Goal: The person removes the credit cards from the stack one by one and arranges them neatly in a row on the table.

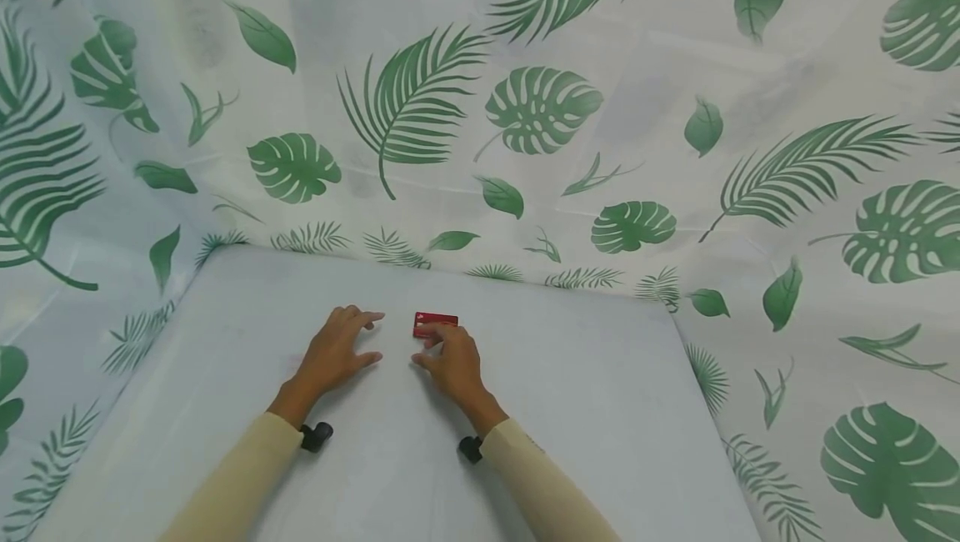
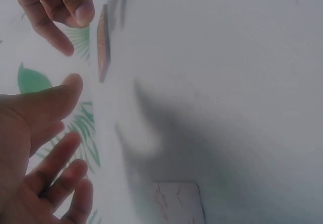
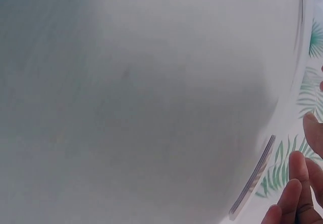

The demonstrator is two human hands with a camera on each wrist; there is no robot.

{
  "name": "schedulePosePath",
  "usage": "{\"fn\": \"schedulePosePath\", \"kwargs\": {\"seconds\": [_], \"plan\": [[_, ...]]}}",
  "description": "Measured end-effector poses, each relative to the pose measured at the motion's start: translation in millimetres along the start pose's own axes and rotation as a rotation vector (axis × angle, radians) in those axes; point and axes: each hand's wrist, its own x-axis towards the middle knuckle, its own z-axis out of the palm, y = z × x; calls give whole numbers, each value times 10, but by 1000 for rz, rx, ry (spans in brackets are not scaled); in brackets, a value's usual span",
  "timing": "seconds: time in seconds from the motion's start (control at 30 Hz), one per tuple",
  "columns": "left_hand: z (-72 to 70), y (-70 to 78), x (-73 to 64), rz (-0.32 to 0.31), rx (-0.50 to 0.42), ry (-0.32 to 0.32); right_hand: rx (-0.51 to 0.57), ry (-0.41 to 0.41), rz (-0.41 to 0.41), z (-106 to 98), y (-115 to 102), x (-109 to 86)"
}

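Observation:
A small flat red card-like piece (image 1: 427, 318) with pale print lies on the white table. My right hand (image 1: 456, 363) hovers beside it with fingers loosely bent, the fingertips overlapping its lower right part in the head view. Layered edges of a thin flat stack (image 3: 252, 181) show near the right fingers in the right wrist view. To the left, my left hand (image 1: 341, 348) is held above the table, thumb and fingers spread apart with nothing between them. A white card with reddish lines (image 2: 179, 204) lies below the left hand in the left wrist view, cut off by the frame.
The white tabletop (image 1: 592, 409) runs back to a hanging sheet (image 1: 435, 217) printed with green leaves, which also lines both sides. Small black devices (image 1: 317, 437) are worn at the wrists. Shadows of the hands fall on the table.

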Motion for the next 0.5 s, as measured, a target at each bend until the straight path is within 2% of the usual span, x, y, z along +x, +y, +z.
{"fn": "schedulePosePath", "kwargs": {"seconds": [0.23,0.5], "plan": [[47,101,107,1,-9,-15,-32,16,6,-69,63,30],[105,176,215,31,-21,-10,-69,42,9,-174,163,88]]}}
